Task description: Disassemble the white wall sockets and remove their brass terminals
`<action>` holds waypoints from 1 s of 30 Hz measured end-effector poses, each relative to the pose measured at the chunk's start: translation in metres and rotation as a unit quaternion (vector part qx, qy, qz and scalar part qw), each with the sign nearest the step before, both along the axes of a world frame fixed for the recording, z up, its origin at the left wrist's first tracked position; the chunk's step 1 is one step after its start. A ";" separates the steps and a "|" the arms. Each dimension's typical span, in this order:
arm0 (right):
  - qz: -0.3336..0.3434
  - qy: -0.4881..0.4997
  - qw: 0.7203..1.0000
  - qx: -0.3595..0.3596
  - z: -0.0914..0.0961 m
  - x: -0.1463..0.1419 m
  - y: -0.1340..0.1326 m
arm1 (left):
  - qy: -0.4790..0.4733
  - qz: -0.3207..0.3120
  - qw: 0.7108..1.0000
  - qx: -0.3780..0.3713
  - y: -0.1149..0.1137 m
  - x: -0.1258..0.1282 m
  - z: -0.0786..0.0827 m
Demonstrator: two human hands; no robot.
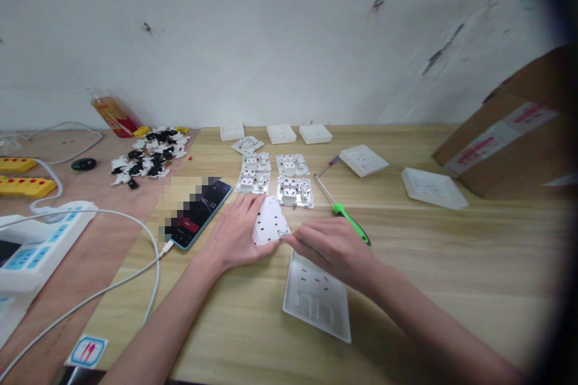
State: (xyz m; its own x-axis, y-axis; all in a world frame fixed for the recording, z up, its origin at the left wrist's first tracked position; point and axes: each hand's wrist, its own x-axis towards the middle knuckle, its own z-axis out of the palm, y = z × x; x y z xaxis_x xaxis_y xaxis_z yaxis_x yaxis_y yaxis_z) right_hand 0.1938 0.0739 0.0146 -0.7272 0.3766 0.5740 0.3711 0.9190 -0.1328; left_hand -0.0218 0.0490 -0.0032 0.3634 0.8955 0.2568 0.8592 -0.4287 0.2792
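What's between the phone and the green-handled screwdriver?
Head view, left to right: the left hand, the white slotted plate it holds, then the right hand at the plate's edge.

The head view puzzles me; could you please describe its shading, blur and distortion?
All in the head view: a dark curved band shades the right edge, over part of the cardboard box; wide-angle stretch seems to skew the nearest white cover; detail on the white plate is soft; a pixelated patch overlaps the phone.
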 end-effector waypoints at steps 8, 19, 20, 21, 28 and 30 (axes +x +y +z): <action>-0.001 -0.038 0.998 -0.049 0.006 -0.007 0.006 | 0.012 0.005 1.000 0.005 0.001 0.001 -0.001; -0.012 0.044 0.968 -0.246 0.003 0.002 0.012 | 0.039 0.029 0.999 -0.002 0.000 0.005 0.002; 0.000 0.045 0.965 -0.257 0.004 0.002 0.012 | 0.038 0.032 0.999 -0.008 0.000 0.007 0.002; 0.010 0.046 0.964 -0.262 0.004 0.002 0.012 | 0.036 0.035 0.999 -0.014 0.000 0.008 0.002; -0.003 0.005 0.982 -0.188 0.001 -0.003 0.004 | -0.013 0.033 0.999 -0.024 0.003 0.007 -0.008; -0.003 -0.001 0.985 -0.171 0.003 -0.006 0.001 | -0.027 0.031 0.999 -0.019 0.003 0.006 -0.011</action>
